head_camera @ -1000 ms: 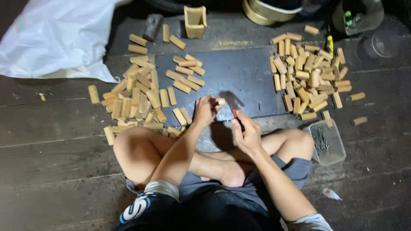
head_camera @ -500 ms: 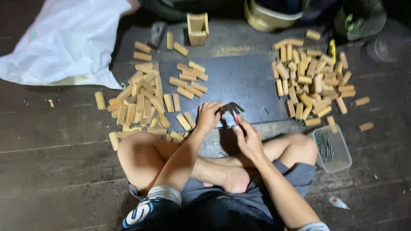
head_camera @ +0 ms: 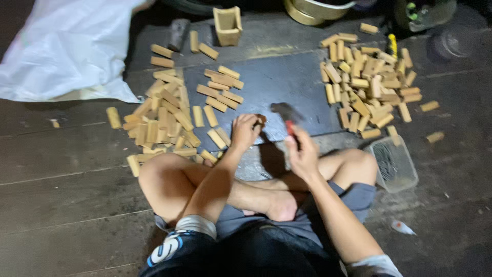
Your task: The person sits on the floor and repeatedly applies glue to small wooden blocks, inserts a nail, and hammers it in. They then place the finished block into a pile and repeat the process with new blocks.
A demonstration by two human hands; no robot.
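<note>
Two hands work mid-frame: left hand point(head_camera: 245, 131) pinches a small wood block point(head_camera: 261, 121); right hand point(head_camera: 302, 151) grips a blurred hammer point(head_camera: 286, 114). Clear tub point(head_camera: 394, 165), lower right, holds nails.

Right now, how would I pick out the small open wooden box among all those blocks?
Start at the dark slab on the floor in front of the seated person, then go to its far edge, between the white plastic sheet and the round metal basin. There stands the wooden box: alone, upright and hollow with an open top, unlike the solid blocks lying flat nearby.
</note>
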